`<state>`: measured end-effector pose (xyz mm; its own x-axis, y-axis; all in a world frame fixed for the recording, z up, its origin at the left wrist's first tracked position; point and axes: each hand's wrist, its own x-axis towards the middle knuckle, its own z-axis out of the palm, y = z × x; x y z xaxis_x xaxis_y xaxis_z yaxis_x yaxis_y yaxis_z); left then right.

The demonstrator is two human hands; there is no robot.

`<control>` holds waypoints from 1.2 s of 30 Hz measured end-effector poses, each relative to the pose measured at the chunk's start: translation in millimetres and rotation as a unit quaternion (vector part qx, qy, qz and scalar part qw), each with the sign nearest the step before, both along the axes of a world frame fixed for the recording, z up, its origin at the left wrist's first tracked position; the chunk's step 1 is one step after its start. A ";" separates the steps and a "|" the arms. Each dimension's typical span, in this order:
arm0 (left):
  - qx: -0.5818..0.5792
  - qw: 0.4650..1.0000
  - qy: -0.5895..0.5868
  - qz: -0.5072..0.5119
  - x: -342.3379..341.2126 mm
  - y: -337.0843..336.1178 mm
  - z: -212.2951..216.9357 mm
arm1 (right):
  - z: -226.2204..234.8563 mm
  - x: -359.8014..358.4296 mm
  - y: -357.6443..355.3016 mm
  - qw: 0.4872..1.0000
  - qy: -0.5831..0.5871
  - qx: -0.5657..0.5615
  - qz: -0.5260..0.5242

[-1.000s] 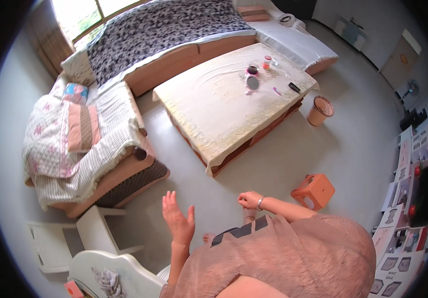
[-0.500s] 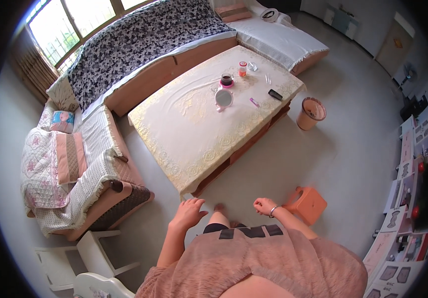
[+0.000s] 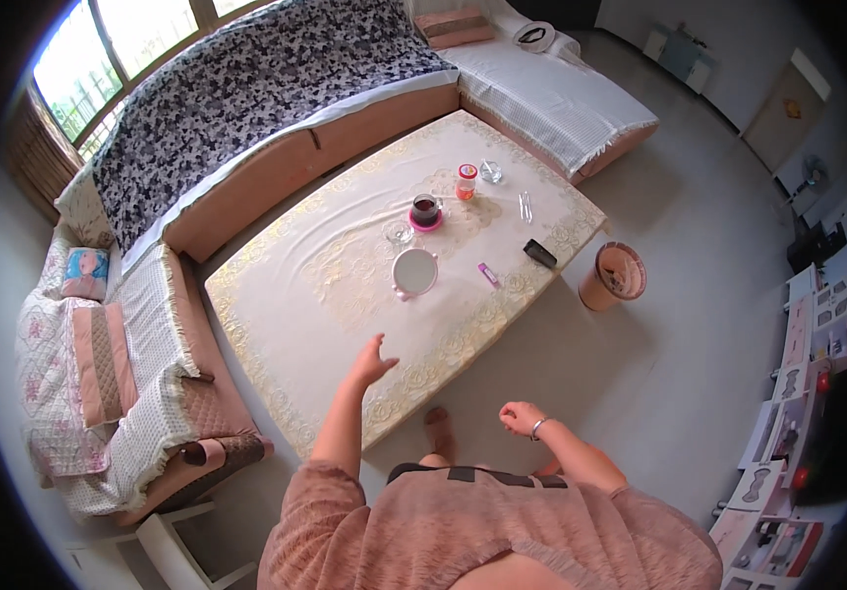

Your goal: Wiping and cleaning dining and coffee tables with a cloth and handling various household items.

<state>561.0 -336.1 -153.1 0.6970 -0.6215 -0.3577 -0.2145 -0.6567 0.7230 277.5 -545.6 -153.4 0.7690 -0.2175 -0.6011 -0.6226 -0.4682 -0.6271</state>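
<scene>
My left hand [image 3: 374,362] reaches out over the near side of the cloth-covered table [image 3: 276,295], fingers spread and holding nothing. Nearest to it is a round mirror [image 3: 414,272] with a pale pink frame. Behind that stand a small clear glass [image 3: 399,232] and a glass mug [image 3: 425,207] of dark liquid on a pink coaster [image 3: 427,225]. My right hand [image 3: 519,418], with a bracelet at its wrist, hangs over the floor beside the table. Its fingers are loosely curled, with nothing seen in them.
A red-lidded jar [image 3: 467,185], clear glass ashtray [image 3: 490,172], thin clear sticks [image 3: 525,206], black oblong item [image 3: 540,253] and small pink-purple item [image 3: 488,274] lie farther along. A waste bin [image 3: 612,276] stands right of the table. Sofas [image 3: 246,202] line its far and left sides.
I have come closer to the table. My left hand has stretched forward over its near side, while my right stays low at my side. The orange stool has dropped out of sight.
</scene>
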 end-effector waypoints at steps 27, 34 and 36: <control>-0.006 0.958 -0.229 0.174 66.2 -137.6 -57.0 | -61.5 363.0 -160.7 0.915 -0.199 -0.059 0.345; -0.028 0.945 -0.263 0.195 -37.3 -72.0 7.1 | -35.6 318.0 -91.7 0.819 -0.311 0.111 0.469; -0.023 0.943 -0.255 0.213 -63.5 -57.6 25.9 | -39.0 300.1 -76.7 0.799 -0.294 0.093 0.517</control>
<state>497.5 -393.7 -127.2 0.9612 -0.2519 0.1127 -0.2655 -0.7326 0.6268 577.7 -622.3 -192.4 0.6409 0.7674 -0.0187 0.4638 -0.4066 -0.7871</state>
